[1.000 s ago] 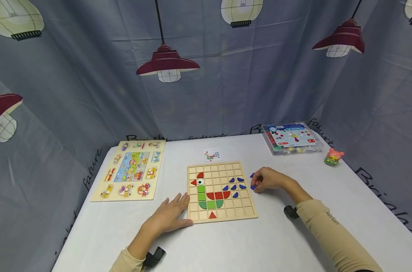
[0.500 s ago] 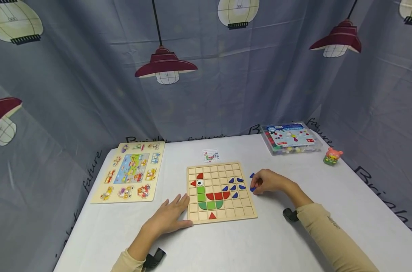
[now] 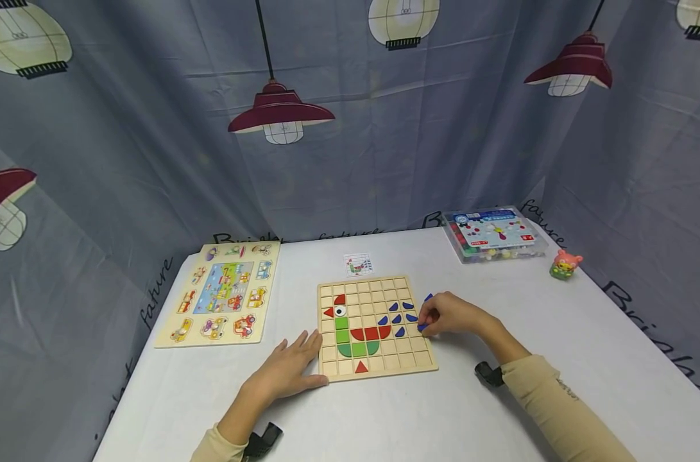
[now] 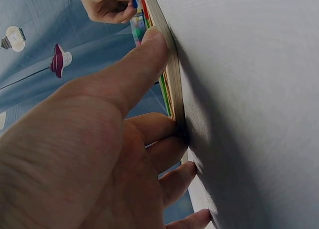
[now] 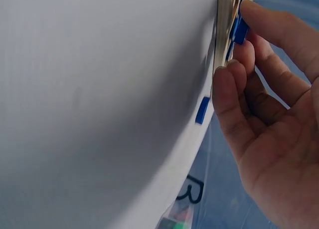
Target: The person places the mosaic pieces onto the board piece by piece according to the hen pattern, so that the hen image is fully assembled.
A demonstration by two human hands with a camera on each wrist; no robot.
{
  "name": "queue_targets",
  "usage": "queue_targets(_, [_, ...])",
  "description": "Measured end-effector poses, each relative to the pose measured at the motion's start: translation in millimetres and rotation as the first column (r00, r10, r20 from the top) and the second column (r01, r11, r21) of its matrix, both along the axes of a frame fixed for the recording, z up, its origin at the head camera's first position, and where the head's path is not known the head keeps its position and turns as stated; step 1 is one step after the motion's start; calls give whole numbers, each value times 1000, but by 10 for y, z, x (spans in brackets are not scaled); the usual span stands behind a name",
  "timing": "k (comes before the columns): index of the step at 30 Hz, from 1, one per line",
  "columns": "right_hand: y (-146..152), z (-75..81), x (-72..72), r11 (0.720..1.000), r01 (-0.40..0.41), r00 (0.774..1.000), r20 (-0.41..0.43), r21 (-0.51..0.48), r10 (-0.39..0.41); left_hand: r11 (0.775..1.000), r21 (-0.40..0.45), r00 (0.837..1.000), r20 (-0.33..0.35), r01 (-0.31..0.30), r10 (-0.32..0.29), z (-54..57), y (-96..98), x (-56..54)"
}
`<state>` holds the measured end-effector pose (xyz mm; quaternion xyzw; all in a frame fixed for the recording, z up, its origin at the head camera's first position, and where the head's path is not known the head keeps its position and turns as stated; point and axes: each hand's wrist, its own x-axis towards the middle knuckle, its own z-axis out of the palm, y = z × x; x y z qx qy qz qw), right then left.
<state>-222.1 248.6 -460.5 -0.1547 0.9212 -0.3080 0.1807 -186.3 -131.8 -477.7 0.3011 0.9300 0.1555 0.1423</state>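
A wooden grid board (image 3: 384,289) lies on the white table with red, green and blue flat pieces and an eye disc set in a bird shape. My left hand (image 3: 289,367) rests on the table with fingers spread, fingertips on the board's left edge and thumb at its near corner. At the right edge, my right hand (image 3: 453,314) pinches a small blue curved piece (image 5: 241,32) between thumb and fingers. Another blue piece (image 5: 202,110) lies on the table just beyond that hand. Several blue pieces (image 3: 400,332) sit in the board's right-hand cells.
A small picture card (image 3: 358,264) of the bird lies behind the board. To the left is a wooden picture puzzle (image 3: 269,327). A clear plastic box (image 3: 496,234) of colored parts stands at the back right, near a pink-and-green figurine (image 3: 566,264).
My right hand has moved slightly left with the blue piece, from beside the board to over its right edge. My left hand has stayed in place.
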Motion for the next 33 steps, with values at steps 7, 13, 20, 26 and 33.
queue_targets(7, [-98, -9, 46, 1000, 7, 1000, 3, -2, -7, 1000, -4, 1000, -4, 5, -5, 7, 1, 1])
queue_targets(13, [-166, -17, 50, 1000, 21, 1000, -16, 2, -21, 1000, -6, 1000, 4, 1, -1, 10, 1, 6])
queue_targets(20, [-210, -25, 48, 998, 49, 997, -59, 38, -47, 1000, -11, 1000, 9, 0, 1, 9, 4, 10])
queue_targets(26, [-219, -31, 43, 998, 52, 997, -50, 30, -51, 1000, -17, 1000, 9, -1, 1, 12, 4, 10])
queue_targets(33, [-224, -43, 40, 997, 54, 997, -57, 46, -52, 1000, -14, 1000, 11, -3, 3, 9, 0, 12])
